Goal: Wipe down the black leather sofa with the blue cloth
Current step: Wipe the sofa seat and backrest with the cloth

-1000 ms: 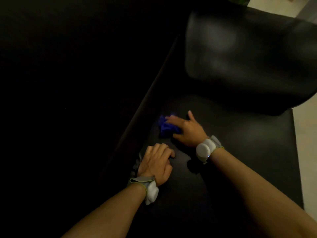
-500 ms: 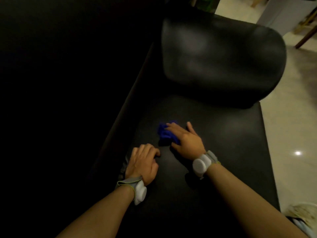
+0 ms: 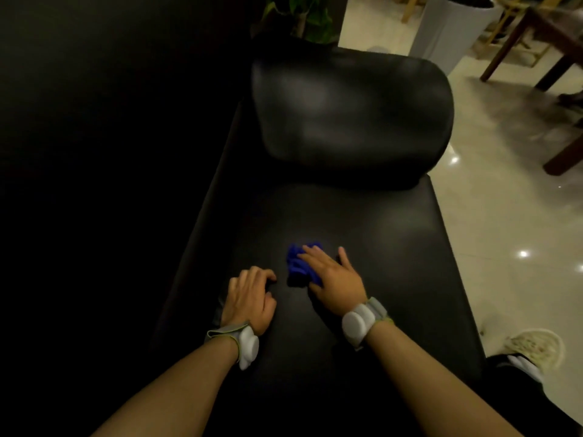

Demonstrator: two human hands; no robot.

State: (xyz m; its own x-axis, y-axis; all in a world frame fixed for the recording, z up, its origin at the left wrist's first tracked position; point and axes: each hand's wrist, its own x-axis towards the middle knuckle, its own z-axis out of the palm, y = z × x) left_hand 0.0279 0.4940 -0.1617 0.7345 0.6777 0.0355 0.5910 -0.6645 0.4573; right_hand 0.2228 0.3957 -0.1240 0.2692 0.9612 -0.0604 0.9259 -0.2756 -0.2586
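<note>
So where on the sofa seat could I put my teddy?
Bare seat lies between the blue cloth, the armrest cushion and the floor-side edge. It's crowded where the left hand and right hand press.

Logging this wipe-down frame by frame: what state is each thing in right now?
blue cloth: bunched up, lying on the seat, pressed under the right hand.
right hand: flat, fingers spread, on the cloth.
left hand: fingers curled, resting on the seat, apart from the cloth.
sofa seat: bare, glossy.
sofa armrest: untouched, shiny.
</note>
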